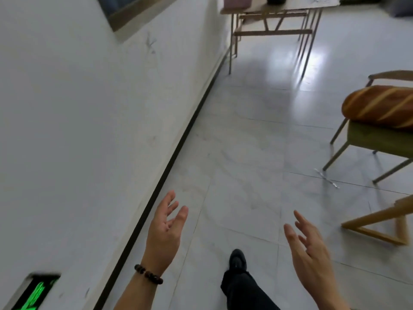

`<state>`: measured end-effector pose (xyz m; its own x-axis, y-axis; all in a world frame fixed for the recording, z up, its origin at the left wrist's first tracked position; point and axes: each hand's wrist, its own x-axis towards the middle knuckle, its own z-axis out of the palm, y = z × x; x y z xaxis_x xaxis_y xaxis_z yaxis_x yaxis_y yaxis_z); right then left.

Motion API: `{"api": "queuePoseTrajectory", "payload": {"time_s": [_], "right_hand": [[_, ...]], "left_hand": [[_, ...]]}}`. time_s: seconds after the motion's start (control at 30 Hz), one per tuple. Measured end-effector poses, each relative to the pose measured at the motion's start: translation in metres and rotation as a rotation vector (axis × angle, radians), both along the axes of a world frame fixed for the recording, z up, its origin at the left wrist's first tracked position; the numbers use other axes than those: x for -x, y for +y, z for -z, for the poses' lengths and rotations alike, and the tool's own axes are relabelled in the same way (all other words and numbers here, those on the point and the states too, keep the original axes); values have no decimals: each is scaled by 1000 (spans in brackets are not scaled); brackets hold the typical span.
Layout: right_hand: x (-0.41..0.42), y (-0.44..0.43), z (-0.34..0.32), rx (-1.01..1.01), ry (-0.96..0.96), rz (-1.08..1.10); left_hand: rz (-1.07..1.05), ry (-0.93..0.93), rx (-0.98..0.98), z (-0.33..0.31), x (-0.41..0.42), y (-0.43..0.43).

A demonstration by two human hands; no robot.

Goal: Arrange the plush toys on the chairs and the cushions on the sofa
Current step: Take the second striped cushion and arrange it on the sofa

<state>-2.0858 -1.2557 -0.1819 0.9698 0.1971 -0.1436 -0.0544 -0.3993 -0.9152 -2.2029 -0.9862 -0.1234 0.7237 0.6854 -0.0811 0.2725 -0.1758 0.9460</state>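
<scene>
Both left hand (pixel 165 229) and right hand (pixel 310 249) are being held spread, empty; plush (pixel 380 106) parked on chair (pixel 368 139), so another is probably being fetched next.

One head-worn view, tilted — it looks forward and down along the floor (pixel 245 142) beside the wall (pixel 78 108), close above both raised hands; a table (pixel 274 10) stands far ahead.

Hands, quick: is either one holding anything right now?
Left hand: open, fingers relaxed, holding nothing.
Right hand: open, fingers spread, holding nothing.
</scene>
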Motion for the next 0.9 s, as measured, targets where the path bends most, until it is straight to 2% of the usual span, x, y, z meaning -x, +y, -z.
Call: {"api": "queuePoseTrajectory", "payload": {"time_s": [0.27, 0.43, 0.63, 0.9], "right_hand": [[-224, 119, -58, -42, -54, -86], [-345, 187, -56, -71, -77, -105], [-517, 269, -45, -49, -111, -54], [-722, 315, -70, -16, -138, 88]], "left_hand": [[18, -60, -40, -54, -204, 100], [-22, -81, 10, -36, -315, 160], [14, -110, 59, -10, -495, 245], [188, -117, 58, -45, -753, 328]]}}
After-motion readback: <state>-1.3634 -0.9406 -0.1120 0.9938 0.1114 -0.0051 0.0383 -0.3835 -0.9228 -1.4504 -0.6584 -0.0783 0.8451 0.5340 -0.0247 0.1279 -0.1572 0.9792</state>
